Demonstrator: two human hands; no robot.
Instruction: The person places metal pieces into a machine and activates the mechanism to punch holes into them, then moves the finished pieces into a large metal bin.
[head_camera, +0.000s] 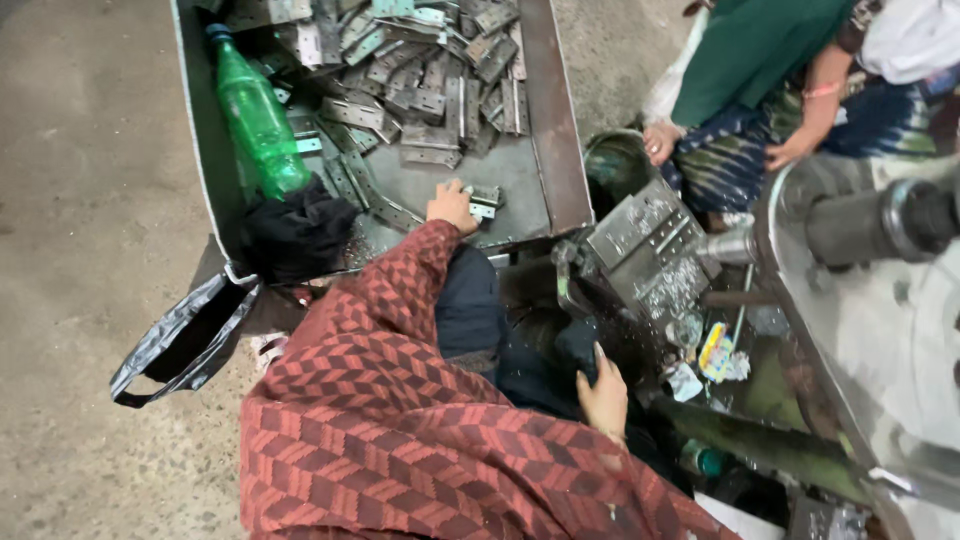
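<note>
My left hand (452, 205) reaches out of a red patterned shawl sleeve into a grey metal tray (556, 150). Its fingers close on a small flat metal bracket (486, 200) at the tray's near edge. A heap of several similar perforated metal brackets (420, 70) fills the far part of the tray. My right hand (603, 395) is low by my lap, against dark cloth, with its fingertips hidden. It lies just below a grey metal press die block (645, 245).
A green plastic bottle (258, 120) and a black cloth (295, 235) lie at the tray's left side. A black bag (180, 340) sits on the concrete floor. A large machine wheel (870, 300) stands at right. Another person (780, 90) sits at top right beside a round bucket (612, 160).
</note>
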